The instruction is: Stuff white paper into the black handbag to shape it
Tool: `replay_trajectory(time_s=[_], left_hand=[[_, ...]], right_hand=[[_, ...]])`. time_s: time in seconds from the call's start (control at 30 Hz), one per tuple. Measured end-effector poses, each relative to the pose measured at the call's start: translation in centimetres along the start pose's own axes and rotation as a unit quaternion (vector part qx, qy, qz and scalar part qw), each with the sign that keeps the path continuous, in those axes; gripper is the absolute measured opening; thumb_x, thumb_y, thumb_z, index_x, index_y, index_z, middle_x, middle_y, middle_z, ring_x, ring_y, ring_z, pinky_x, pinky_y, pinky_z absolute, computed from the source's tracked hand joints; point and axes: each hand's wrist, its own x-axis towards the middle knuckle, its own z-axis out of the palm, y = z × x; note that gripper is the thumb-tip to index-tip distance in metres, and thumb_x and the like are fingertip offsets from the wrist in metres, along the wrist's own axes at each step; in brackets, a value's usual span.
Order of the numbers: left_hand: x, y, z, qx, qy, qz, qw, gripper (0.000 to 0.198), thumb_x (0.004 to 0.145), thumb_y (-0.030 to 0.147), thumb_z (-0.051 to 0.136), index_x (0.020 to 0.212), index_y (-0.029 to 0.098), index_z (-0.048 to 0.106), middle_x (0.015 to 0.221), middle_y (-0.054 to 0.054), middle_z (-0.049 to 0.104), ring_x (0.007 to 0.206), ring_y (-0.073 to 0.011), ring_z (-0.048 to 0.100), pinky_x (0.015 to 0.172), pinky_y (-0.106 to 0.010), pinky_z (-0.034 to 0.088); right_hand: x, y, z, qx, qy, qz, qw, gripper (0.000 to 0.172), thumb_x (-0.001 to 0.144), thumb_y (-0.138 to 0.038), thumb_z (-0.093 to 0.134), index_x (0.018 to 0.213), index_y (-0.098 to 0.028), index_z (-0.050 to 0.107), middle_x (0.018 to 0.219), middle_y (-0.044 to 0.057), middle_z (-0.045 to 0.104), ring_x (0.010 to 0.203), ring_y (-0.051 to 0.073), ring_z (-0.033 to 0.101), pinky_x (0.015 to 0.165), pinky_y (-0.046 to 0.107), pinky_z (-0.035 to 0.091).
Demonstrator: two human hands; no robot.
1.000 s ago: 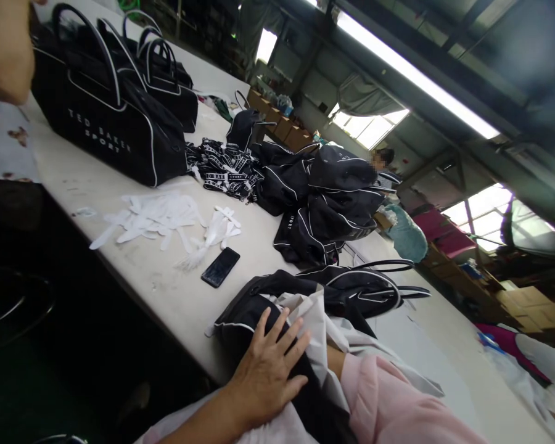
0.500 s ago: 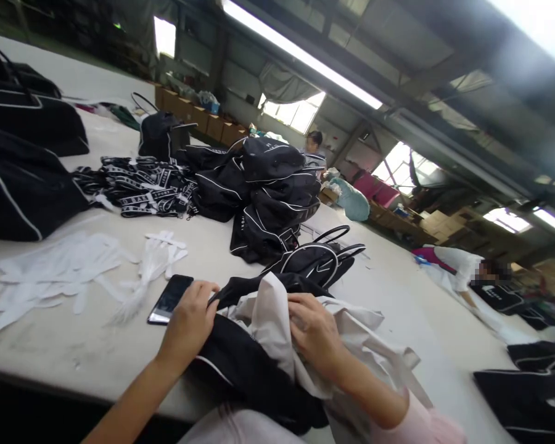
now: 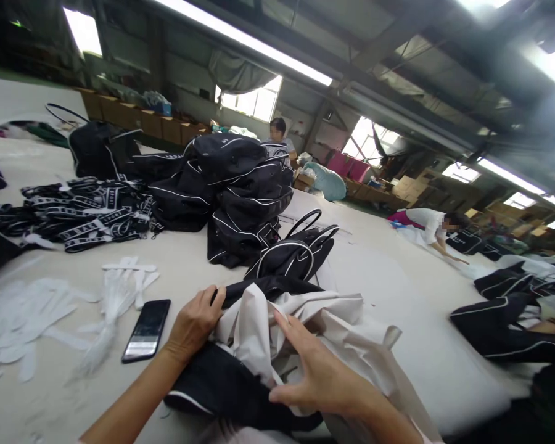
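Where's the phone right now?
In the head view the phone lies flat on the table, just left of the left hand, beside white strips.
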Motion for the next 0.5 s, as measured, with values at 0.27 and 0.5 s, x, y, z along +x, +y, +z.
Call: replay_trajectory(time_s=[0.27,0.5], left_hand=[[2.0,1.4,-1.7,-0.136,0.068,-0.089,0.984,0.019,0.095,0.012,0.043,0.106,0.013,0.058,0.095,-0.008,0.069,0.083,-0.0210,0.068,0.069,-0.030,0.054],[1.1,2.2,-3.2,-0.122,0.062,-0.108,0.985,0.024,0.093,0.006,0.037,0.099,0.009,0.060,0.085,-0.011,0.067,0.073,-0.0219,0.066,0.062,-0.032,0.055]], right_hand=[[5.7,1.1,1.2,0.017,-0.080,-0.175,0.981,0.039,0.083,-0.016,0.061,0.122,-0.019,0.060,0.117,0.007,0.068,0.108,0.021,0.064,0.098,0.029,0.048],[15.0,1.6,7.9,-0.033,-0.044,-0.192,0.980,0.010,0.065,-0.007,0.059,0.062,-0.017,0.057,0.065,-0.001,0.062,0.065,0.014,0.058,0.067,0.021,0.049]])
